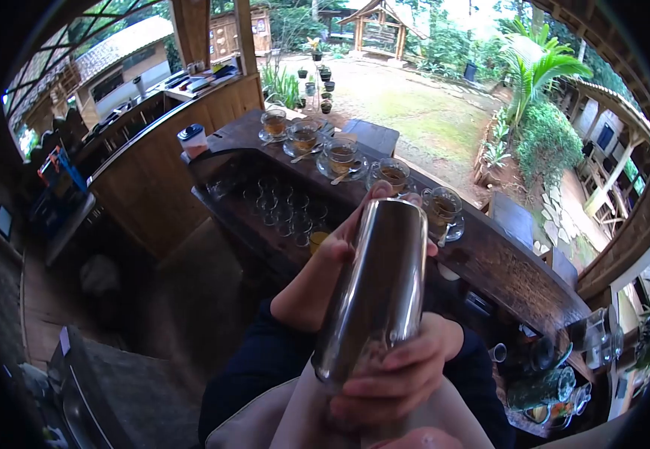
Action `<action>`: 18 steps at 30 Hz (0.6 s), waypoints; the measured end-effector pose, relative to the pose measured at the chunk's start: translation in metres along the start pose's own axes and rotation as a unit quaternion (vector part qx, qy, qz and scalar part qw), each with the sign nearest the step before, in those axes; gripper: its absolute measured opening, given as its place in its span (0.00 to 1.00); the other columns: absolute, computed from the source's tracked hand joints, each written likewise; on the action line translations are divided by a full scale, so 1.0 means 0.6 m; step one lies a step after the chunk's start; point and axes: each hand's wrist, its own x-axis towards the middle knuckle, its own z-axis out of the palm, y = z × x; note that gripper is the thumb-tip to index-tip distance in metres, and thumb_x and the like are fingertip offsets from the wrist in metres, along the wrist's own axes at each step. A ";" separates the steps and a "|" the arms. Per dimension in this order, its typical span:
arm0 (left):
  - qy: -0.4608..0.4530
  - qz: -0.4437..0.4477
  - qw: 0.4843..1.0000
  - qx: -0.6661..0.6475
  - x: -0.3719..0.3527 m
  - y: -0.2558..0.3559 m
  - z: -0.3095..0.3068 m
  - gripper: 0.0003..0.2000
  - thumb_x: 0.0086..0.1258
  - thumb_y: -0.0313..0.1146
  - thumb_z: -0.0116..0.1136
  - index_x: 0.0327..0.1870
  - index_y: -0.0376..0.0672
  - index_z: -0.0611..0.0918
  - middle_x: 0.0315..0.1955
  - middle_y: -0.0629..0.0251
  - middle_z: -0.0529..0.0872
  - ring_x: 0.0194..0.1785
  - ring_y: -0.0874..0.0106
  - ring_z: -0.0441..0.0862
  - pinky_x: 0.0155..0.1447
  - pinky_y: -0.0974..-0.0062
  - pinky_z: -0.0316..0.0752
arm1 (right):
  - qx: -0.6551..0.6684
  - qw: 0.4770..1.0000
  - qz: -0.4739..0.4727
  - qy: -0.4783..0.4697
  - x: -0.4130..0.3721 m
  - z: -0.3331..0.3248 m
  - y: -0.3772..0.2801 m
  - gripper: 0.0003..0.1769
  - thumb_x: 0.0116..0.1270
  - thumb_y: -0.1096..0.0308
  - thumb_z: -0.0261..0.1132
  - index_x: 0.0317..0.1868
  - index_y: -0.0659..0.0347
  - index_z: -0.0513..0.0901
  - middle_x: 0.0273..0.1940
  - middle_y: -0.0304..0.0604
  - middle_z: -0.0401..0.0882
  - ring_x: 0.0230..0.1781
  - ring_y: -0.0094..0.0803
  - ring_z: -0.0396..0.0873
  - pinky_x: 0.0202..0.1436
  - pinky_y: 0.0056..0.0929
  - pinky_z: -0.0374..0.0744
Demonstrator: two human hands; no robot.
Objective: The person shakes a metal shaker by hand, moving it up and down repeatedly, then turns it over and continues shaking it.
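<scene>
A shiny metal shaker (379, 277) is tilted in front of my body, its narrower end up and away from me. Around its upper part curls my left hand (343, 238), the fingers partly hidden behind the metal. My right hand (403, 367) wraps the lower part from the right side. Just beyond the shaker, several glass cups of amber drink stand in a row on saucers along the dark wooden counter (489, 280). The nearest cup (442, 204) and another cup (394, 173) are close to the shaker's top end. Spoons lie on some saucers.
Upside-down or stacked glasses (284, 209) sit on a shelf under the counter. A blue-lidded container (191, 139) stands at the counter's left end. Glass jars (598, 337) and pitchers crowd the right. A wooden side counter (175, 142) is at left, with a garden beyond.
</scene>
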 end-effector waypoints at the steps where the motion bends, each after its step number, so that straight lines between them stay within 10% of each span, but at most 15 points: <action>1: 0.074 -0.119 0.990 0.026 -0.030 0.039 -0.020 0.40 0.62 0.54 0.57 0.70 0.42 0.55 0.59 0.46 0.67 0.57 0.50 0.73 0.58 0.54 0.74 | 0.035 0.997 -0.060 -0.020 -0.002 -0.003 0.008 0.09 0.49 0.65 0.66 0.34 0.52 0.82 0.36 0.34 0.80 0.37 0.30 0.81 0.49 0.28 0.74; 3: 0.302 -0.134 0.940 -0.084 -0.057 0.059 -0.052 0.30 0.68 0.53 0.48 0.64 0.42 0.64 0.58 0.50 0.70 0.57 0.57 0.74 0.54 0.57 0.76 | 0.003 0.862 0.445 -0.244 -0.043 -0.018 0.004 0.21 0.55 0.60 0.65 0.46 0.64 0.77 0.47 0.50 0.77 0.51 0.42 0.75 0.53 0.40 0.73; 4: 0.374 -0.127 0.914 -0.095 -0.093 0.068 -0.116 0.27 0.70 0.53 0.45 0.61 0.42 0.67 0.58 0.52 0.71 0.56 0.60 0.74 0.53 0.59 0.76 | -0.048 0.945 0.297 -0.125 -0.114 0.023 0.059 0.24 0.46 0.59 0.69 0.45 0.58 0.80 0.44 0.48 0.79 0.41 0.48 0.78 0.43 0.38 0.77; 7: 0.696 -0.100 0.711 0.008 -0.091 0.048 -0.094 0.21 0.67 0.52 0.45 0.45 0.44 0.79 0.42 0.61 0.83 0.44 0.69 0.82 0.47 0.61 0.78 | 0.023 0.885 0.466 0.006 -0.135 0.044 0.090 0.24 0.45 0.59 0.70 0.44 0.61 0.80 0.46 0.52 0.78 0.48 0.47 0.77 0.49 0.39 0.76; 8: 0.691 -0.102 0.716 0.012 -0.073 0.058 -0.084 0.21 0.67 0.52 0.45 0.45 0.44 0.79 0.42 0.61 0.83 0.44 0.69 0.82 0.47 0.61 0.78 | 0.012 0.852 0.524 0.010 -0.121 0.037 0.094 0.24 0.45 0.60 0.70 0.43 0.62 0.80 0.48 0.53 0.77 0.50 0.46 0.77 0.50 0.39 0.76; 10: 0.445 -0.078 0.890 -0.053 -0.062 0.071 -0.066 0.19 0.70 0.51 0.45 0.48 0.46 0.79 0.44 0.60 0.82 0.39 0.67 0.83 0.45 0.65 0.79 | 0.004 0.944 0.325 -0.060 -0.049 0.021 0.068 0.18 0.46 0.67 0.69 0.40 0.59 0.81 0.48 0.47 0.78 0.51 0.40 0.77 0.50 0.39 0.75; 12: 0.398 -0.155 0.903 0.041 0.004 0.077 0.052 0.19 0.71 0.50 0.46 0.54 0.49 0.76 0.47 0.57 0.81 0.40 0.65 0.83 0.45 0.67 0.80 | 0.016 0.977 0.208 -0.050 -0.006 0.011 0.014 0.15 0.47 0.69 0.68 0.39 0.52 0.81 0.45 0.39 0.80 0.50 0.34 0.78 0.50 0.38 0.75; 14: 0.242 0.028 0.955 0.171 0.007 0.044 0.089 0.26 0.70 0.53 0.46 0.64 0.48 0.67 0.52 0.50 0.77 0.50 0.63 0.80 0.50 0.65 0.79 | 0.056 0.997 -0.053 0.031 0.000 0.023 0.003 0.12 0.48 0.68 0.67 0.36 0.48 0.82 0.41 0.32 0.81 0.47 0.28 0.79 0.49 0.38 0.74; 16: 0.131 0.019 0.972 0.193 -0.001 0.052 0.057 0.29 0.69 0.53 0.47 0.65 0.44 0.65 0.54 0.48 0.75 0.54 0.61 0.78 0.52 0.63 0.78 | 0.064 0.998 -0.009 0.022 -0.015 0.022 0.018 0.12 0.48 0.68 0.67 0.36 0.47 0.82 0.40 0.32 0.81 0.46 0.28 0.80 0.49 0.38 0.74; 18: 0.292 -0.068 0.954 -0.005 -0.029 0.075 0.005 0.27 0.70 0.50 0.47 0.62 0.39 0.68 0.52 0.48 0.76 0.53 0.60 0.78 0.54 0.62 0.77 | 0.063 0.952 0.239 -0.178 -0.025 -0.015 0.039 0.13 0.47 0.68 0.68 0.37 0.47 0.82 0.43 0.38 0.80 0.46 0.34 0.80 0.51 0.38 0.74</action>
